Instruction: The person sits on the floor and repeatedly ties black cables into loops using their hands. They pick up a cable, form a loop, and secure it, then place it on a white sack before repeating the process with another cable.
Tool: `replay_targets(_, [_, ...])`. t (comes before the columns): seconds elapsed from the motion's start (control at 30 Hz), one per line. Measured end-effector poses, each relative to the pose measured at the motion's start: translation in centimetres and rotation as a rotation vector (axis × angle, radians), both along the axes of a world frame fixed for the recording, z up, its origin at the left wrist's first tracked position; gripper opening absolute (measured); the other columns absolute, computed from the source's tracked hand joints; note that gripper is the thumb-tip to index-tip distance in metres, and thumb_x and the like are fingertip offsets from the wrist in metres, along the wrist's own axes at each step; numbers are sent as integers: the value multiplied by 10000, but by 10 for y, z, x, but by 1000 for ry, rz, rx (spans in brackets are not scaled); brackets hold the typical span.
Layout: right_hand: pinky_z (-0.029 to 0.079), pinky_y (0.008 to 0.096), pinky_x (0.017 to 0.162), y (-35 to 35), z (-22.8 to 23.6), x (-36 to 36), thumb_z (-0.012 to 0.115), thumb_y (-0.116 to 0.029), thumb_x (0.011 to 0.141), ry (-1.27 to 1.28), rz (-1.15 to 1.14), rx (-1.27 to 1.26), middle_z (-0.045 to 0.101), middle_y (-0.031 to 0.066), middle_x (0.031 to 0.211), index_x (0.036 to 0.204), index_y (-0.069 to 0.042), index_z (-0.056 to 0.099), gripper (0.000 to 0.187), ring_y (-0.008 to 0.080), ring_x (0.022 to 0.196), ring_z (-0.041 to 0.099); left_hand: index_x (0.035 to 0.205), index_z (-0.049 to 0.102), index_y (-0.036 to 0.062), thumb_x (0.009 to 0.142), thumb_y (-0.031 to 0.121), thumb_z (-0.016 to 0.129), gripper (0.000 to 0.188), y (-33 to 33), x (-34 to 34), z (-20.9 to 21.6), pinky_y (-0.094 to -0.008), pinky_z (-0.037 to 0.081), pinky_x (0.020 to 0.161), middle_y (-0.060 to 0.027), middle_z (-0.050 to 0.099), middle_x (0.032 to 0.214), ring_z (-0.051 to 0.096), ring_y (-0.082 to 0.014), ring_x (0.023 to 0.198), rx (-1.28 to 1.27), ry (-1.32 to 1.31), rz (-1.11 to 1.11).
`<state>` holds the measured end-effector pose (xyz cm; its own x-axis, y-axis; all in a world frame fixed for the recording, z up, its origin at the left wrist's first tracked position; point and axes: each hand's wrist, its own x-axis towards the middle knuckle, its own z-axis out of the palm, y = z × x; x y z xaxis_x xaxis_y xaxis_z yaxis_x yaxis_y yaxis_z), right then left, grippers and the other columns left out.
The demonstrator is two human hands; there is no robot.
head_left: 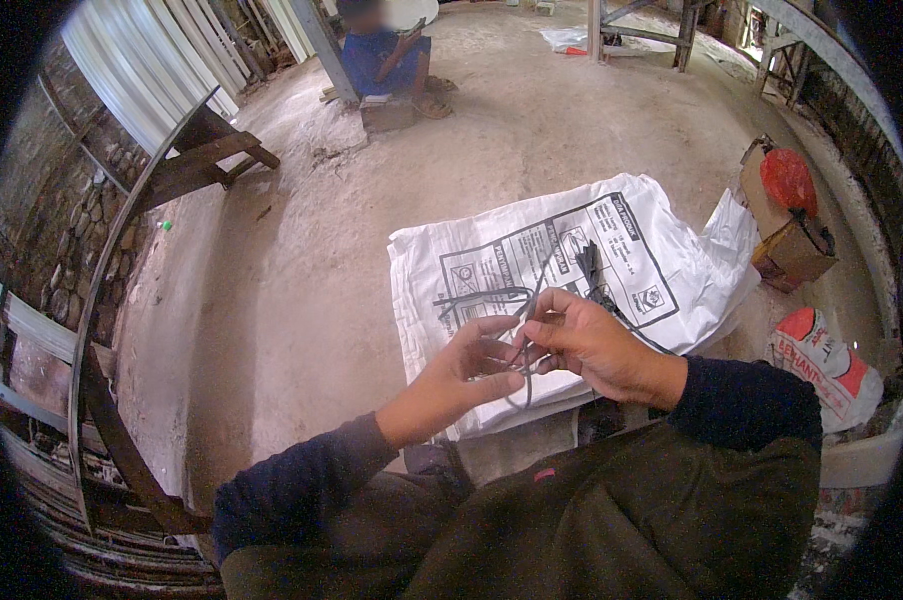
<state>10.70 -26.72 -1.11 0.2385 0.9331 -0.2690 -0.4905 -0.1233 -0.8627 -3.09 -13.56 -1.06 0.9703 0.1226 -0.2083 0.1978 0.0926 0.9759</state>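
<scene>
In front of me, my right hand [592,352] pinches a thin dark cord [484,296] between thumb and fingertips. My left hand [462,375] is curled beside it, its fingers around the same cord, which loops up and out to the left and hangs down below the fingers. Both hands are above a white printed sack [442,250] lying flat. A bundle of dark strips [589,262] rests on the sack, just beyond my right hand. Where the cord passes between the fingers is partly hidden.
To the right stand a cardboard box [794,255] with a red bag [789,182] on it, and a red-and-white sack [827,370]. A wooden frame [197,150] runs along the left. Another person [387,62] sits by a post at the far side.
</scene>
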Motion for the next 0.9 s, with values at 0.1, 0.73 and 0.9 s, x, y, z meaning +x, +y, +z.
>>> replay_targets(0.1, [460,273,727,-1,-5,2,524,-168,848,60,53,41,565,86,897,938,-59,445,162,149,850,564,1185,331,45,804,122,589,466,-4,1,-5,-247,410,784,-62,530,915,514,-118,847,-58,-49,12])
replay_targets(0.73, [452,257,735,2,-3,10,548,-142,829,-41,-29,-66,545,46,826,978,-15,491,204,119,795,543,1043,403,62,792,25,507,274,4,-7,-19,-212,375,560,18,422,699,416,-62,618,90,-69,-27])
replay_targets(0.9, [434,282,812,-8,24,20,532,-127,832,65,-194,136,567,59,802,1052,-1,482,257,148,821,550,922,458,28,807,59,510,131,19,0,-23,-208,382,568,-1,473,737,441,-66,629,-1,49,133])
